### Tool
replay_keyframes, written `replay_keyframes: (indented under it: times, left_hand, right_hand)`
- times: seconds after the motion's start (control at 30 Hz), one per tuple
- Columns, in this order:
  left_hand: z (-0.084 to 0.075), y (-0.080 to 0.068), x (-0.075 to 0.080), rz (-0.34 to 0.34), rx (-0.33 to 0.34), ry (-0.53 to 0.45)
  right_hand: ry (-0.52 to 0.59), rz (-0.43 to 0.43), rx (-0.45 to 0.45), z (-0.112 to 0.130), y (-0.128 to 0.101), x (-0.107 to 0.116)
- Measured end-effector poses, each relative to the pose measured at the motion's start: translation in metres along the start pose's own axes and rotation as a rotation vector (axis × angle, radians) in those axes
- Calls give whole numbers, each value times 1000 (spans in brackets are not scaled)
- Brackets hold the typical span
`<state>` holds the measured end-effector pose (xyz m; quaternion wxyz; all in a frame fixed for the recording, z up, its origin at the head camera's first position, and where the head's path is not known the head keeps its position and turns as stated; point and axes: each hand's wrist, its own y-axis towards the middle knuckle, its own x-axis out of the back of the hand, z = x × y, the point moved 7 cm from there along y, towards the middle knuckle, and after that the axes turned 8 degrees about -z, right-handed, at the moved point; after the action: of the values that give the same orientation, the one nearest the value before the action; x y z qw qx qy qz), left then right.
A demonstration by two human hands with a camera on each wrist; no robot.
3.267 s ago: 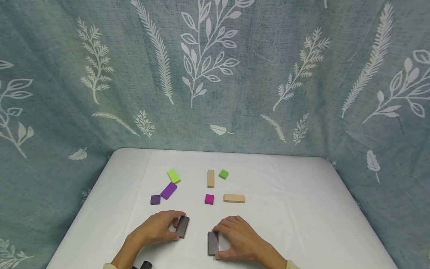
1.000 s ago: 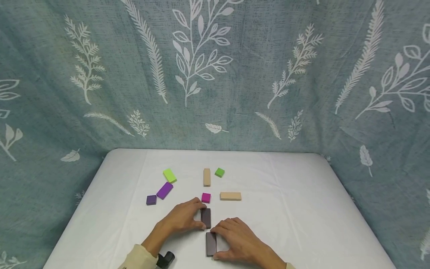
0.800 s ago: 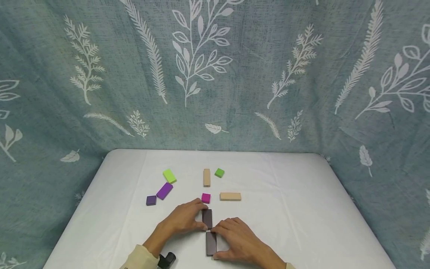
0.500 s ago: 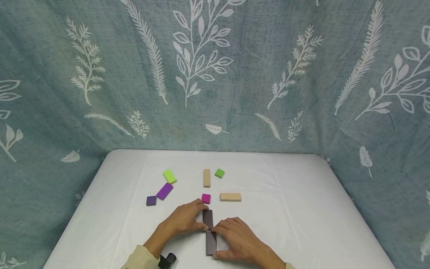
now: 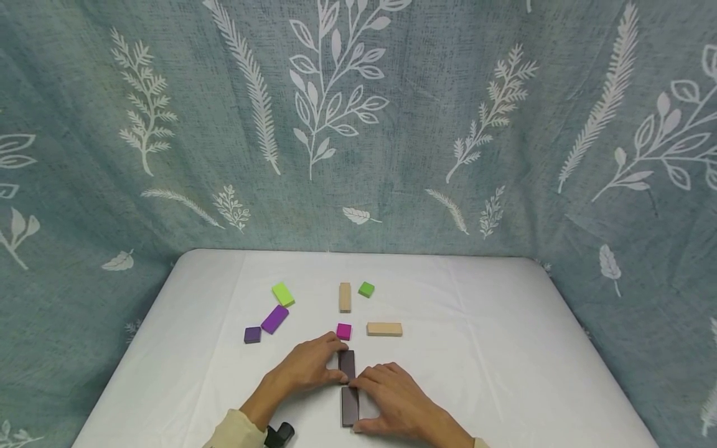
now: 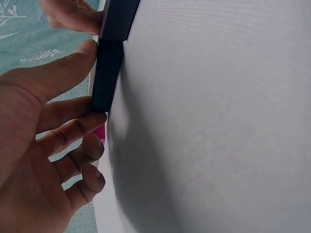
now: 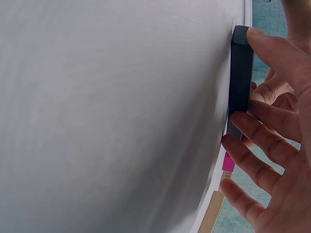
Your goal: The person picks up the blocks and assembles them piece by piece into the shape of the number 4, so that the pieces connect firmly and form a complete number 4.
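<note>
Behind everything hangs a big blue-green cloth curtain with white leaf prints, and in front of it sits the white tabletop. Near the front edge, the left hand holds the far dark brown flat wooden block with its thumb and fingers curled round the block's side. The right hand rests just beside it, with its fingers and thumb curled on the near dark brown flat wooden block. These two dark blocks lie flat in one line, end to end, and they look like they touch. Just past the far dark block sits a small pink square block. To its right lies a long tan wooden block, and farther back stands another tan wooden block with a small green square block beside it. Off to the left lie a purple flat block, a lime green flat block and a small dark purple square block.
</note>
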<state>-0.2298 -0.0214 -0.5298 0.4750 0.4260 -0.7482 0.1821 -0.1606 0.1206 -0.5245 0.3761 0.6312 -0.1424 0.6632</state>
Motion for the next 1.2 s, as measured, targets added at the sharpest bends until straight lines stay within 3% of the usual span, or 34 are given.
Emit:
replay_keyframes:
  times: [1.2]
  left_hand:
    - [0,-2,-1,25,12,-13]
  right_hand:
    - [-12,-49,49,5,4,1]
